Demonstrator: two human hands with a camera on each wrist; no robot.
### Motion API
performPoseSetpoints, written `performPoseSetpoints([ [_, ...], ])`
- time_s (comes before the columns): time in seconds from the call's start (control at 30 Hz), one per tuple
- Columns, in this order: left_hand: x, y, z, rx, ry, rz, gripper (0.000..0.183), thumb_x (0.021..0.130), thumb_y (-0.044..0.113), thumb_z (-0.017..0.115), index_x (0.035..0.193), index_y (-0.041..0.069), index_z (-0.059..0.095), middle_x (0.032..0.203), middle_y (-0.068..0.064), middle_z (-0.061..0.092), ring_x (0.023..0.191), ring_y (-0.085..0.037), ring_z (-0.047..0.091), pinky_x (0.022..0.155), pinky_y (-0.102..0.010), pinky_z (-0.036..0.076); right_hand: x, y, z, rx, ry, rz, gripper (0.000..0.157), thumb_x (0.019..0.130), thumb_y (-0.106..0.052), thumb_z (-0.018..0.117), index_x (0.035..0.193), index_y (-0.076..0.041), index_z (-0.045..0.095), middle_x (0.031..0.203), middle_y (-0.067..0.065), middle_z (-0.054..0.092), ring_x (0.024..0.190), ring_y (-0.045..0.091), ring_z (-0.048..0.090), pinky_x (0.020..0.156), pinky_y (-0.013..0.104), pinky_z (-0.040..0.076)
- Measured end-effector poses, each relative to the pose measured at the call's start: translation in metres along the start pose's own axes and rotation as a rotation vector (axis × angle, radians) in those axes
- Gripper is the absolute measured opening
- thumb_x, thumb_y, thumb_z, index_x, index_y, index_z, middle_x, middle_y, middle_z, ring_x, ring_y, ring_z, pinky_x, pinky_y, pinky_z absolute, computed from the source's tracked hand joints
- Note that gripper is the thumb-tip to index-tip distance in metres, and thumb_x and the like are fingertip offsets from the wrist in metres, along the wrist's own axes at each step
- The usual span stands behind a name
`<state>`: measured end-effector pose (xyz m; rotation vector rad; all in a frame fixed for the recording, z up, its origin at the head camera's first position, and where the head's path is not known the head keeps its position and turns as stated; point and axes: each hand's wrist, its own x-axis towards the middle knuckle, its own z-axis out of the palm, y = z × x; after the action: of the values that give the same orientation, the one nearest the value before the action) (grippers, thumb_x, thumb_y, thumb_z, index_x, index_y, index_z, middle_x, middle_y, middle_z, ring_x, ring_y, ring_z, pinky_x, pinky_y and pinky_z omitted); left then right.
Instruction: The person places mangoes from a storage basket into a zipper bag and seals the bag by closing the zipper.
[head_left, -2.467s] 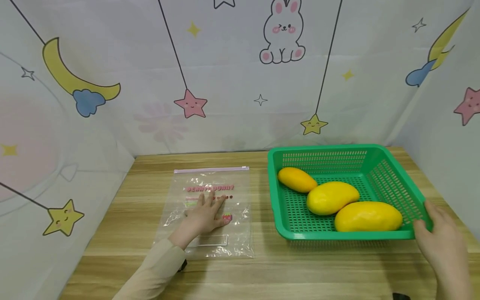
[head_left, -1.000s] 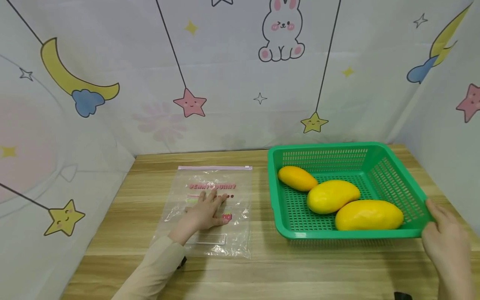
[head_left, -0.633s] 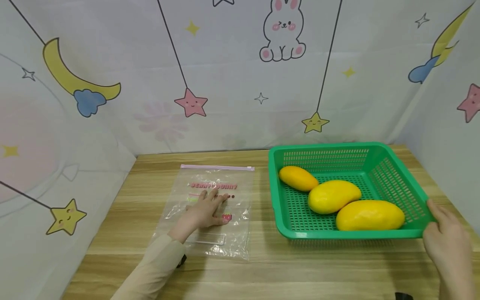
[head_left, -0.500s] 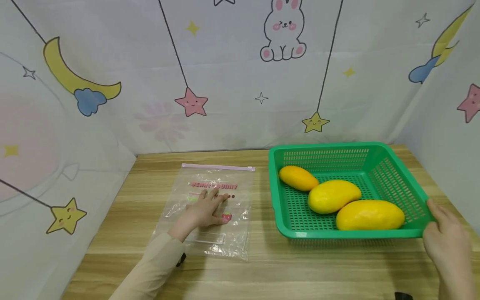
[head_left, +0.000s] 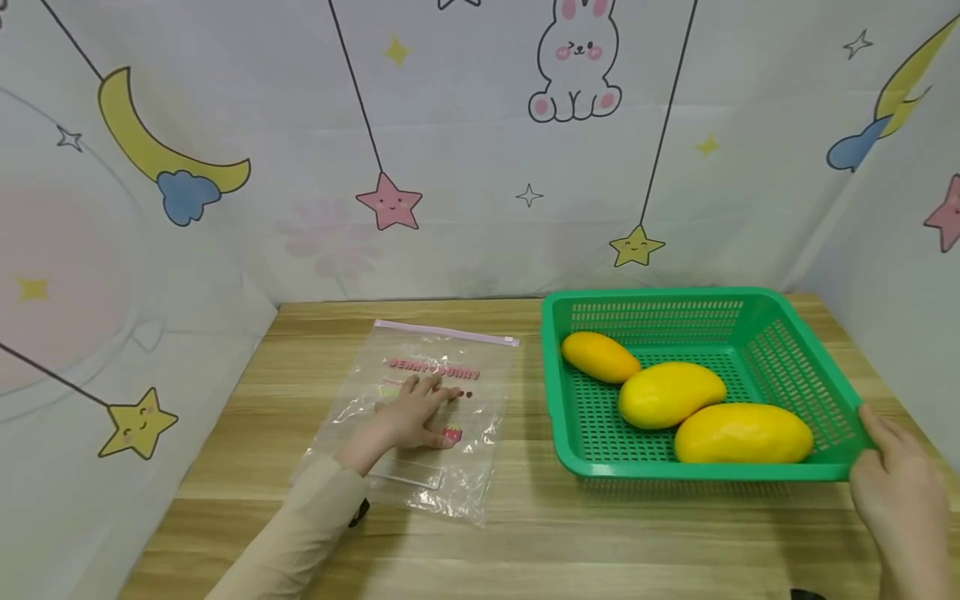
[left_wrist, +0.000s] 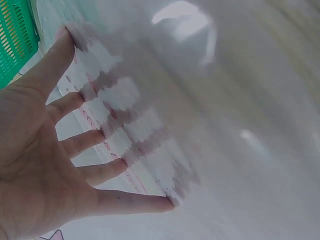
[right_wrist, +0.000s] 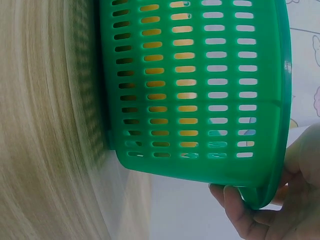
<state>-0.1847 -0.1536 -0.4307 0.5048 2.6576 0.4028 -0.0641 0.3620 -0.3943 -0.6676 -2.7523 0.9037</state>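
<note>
A clear zip bag (head_left: 468, 467) with a pale purple slider strip and pink lettering lies flat on the wooden table, turned slightly clockwise. My left hand (head_left: 411, 417) rests on its middle with fingers spread; in the left wrist view the fingertips (left_wrist: 120, 165) press against the film. On the right stands a green plastic basket (head_left: 570, 471), its front right corner gripped by my right hand (head_left: 896, 479). Fingers curl under the rim there, as the right wrist view shows (right_wrist: 240, 210). Inside the basket lie three yellow mangoes (head_left: 671, 394), one smaller and more orange.
The wooden table (head_left: 600, 542) runs up to a white cloth backdrop (head_left: 465, 258) printed with stars, moons and a rabbit. The cloth also rises on the left and right sides. A strip of tabletop separates the bag from the basket.
Under my left hand the bag has turned clockwise, its slider end shifting right and away. My right hand has moved slightly right round the basket's corner; basket and mangoes stay about where they were.
</note>
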Motion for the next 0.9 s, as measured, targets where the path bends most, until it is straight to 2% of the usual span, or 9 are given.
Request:
performPoseSetpoints([
  [0.27, -0.0023, -0.0010, -0.0013, -0.005, 0.014, 0.027, 0.075, 0.079, 0.037, 0.078, 0.144, 0.023, 0.043, 0.161, -0.012, 0.017, 0.145, -0.049, 0.011, 0.090, -0.089, 0.019, 0.0005, 0.0037, 0.0009, -0.003, 0.025, -0.032, 0.058, 0.093, -0.006, 0.020, 0.151, -0.012, 0.021, 0.156, 0.025, 0.021, 0.142, 0.053, 0.016, 0.115, 0.067, 0.014],
  [0.9, 0.0004, -0.0051, -0.0008, 0.033, 0.021, 0.053, 0.076, 0.075, 0.038, 0.081, 0.140, 0.024, 0.047, 0.159, -0.011, 0.023, 0.145, -0.046, 0.016, 0.087, -0.088, 0.024, -0.0014, 0.0049, 0.0024, 0.014, 0.034, -0.033, 0.057, 0.093, -0.007, 0.021, 0.151, -0.011, 0.023, 0.155, 0.026, 0.023, 0.140, 0.054, 0.018, 0.112, 0.069, 0.016],
])
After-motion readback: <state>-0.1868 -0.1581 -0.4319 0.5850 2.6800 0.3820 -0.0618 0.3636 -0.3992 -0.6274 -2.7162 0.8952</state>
